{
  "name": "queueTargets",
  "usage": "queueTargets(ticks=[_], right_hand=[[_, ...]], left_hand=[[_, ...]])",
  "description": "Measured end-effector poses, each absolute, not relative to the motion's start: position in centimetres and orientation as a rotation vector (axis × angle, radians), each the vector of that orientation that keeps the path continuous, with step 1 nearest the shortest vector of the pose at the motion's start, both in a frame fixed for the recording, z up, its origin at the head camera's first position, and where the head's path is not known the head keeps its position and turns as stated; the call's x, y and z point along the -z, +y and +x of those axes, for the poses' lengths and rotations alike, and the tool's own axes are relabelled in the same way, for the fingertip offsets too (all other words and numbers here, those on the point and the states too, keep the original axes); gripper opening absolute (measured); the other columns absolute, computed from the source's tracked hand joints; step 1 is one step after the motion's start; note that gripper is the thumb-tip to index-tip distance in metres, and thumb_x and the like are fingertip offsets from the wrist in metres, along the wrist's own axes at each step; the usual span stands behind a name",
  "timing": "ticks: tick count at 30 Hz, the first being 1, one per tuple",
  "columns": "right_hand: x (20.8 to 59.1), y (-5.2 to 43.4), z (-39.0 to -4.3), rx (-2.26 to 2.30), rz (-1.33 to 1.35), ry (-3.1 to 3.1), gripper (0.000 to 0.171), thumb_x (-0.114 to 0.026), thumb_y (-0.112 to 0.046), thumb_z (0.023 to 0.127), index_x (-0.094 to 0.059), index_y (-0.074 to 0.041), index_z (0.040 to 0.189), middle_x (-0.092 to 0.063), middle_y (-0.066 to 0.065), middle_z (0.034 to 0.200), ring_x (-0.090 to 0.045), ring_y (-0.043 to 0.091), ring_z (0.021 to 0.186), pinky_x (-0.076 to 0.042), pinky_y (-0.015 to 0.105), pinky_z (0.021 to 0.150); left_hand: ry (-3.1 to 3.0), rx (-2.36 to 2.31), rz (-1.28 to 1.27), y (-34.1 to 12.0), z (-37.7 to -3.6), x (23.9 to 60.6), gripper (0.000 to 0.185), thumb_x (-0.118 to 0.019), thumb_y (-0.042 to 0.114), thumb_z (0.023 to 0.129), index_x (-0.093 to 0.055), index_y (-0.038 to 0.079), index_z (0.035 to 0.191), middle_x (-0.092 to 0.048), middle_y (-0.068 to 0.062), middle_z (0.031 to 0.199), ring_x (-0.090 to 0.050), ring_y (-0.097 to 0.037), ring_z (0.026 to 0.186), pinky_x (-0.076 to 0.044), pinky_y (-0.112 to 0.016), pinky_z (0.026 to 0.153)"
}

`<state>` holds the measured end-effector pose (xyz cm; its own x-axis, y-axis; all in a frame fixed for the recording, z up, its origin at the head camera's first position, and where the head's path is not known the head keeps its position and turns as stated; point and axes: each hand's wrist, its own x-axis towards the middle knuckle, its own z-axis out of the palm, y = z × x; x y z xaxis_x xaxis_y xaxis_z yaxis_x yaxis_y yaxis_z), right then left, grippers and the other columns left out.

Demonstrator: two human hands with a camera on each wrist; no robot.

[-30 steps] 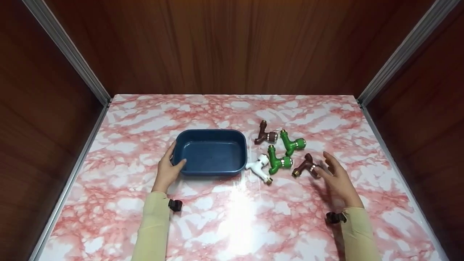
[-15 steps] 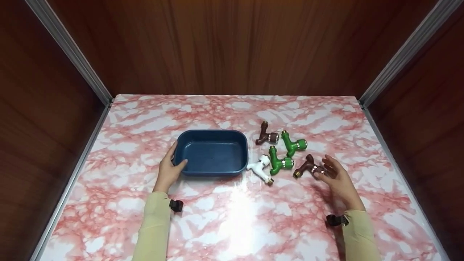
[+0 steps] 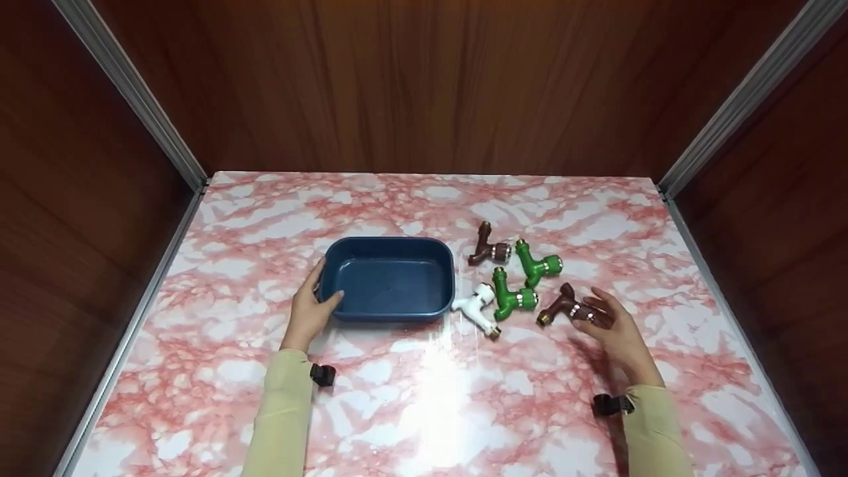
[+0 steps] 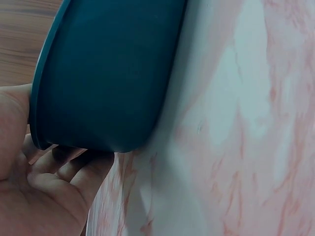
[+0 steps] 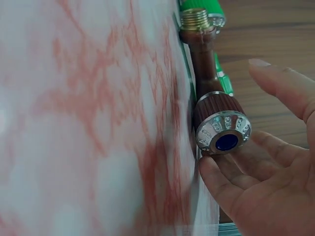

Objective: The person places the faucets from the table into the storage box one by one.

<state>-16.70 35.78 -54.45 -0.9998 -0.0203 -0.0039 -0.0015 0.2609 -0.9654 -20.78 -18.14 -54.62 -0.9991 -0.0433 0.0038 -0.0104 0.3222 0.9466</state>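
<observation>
In the head view my left hand (image 3: 311, 313) grips the left end of a blue plastic tub (image 3: 391, 315), thumb over the rim and fingers along the outer wall. The left wrist view shows those fingers under the rim of the tub (image 4: 108, 78). My right hand (image 3: 619, 331) is around the knob end of the nearest brown tap (image 3: 566, 306). In the right wrist view the thumb stands apart from the tap's ribbed knob (image 5: 219, 110), and the other fingers lie beside and below it. The tap rests on the table.
Left of that tap lie a white tap (image 3: 476, 308), two green taps (image 3: 507, 298) and another brown tap (image 3: 487, 250). The table (image 3: 371, 397) has a pink marbled top. Dark wood panels (image 3: 424, 86) stand at the back and both sides.
My right hand has come in closer around the brown tap's knob. The left hand keeps its hold on the tub. The view has shifted slightly.
</observation>
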Motion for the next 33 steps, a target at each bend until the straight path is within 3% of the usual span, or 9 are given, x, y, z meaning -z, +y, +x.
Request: queueTargets(ticks=[11,33], right_hand=[[54.70,35.88,-16.74,1.936,-0.016,2.461,0.074,-0.067,0.008,0.084,-0.028,0.008,0.146,-0.041,0.036,0.135,-0.057,0.002,0.105,-0.048,0.017,0.087],[55.01,35.86,-17.09,1.998,0.156,2.469,0.066,-0.067,0.009,0.083,-0.036,0.010,0.140,-0.051,0.035,0.125,-0.062,0.004,0.095,-0.052,0.018,0.079]], left_hand=[[-2.515,1.789,0.057,-18.03,-20.79,54.72,0.075,-0.066,0.007,0.090,-0.028,0.022,0.153,-0.022,-0.009,0.156,-0.028,-0.032,0.138,-0.037,-0.044,0.105],[-2.524,1.790,0.063,-18.07,-20.84,54.81,0.072,-0.063,0.009,0.092,-0.027,0.024,0.153,-0.021,-0.007,0.156,-0.024,-0.030,0.140,-0.038,-0.043,0.104]])
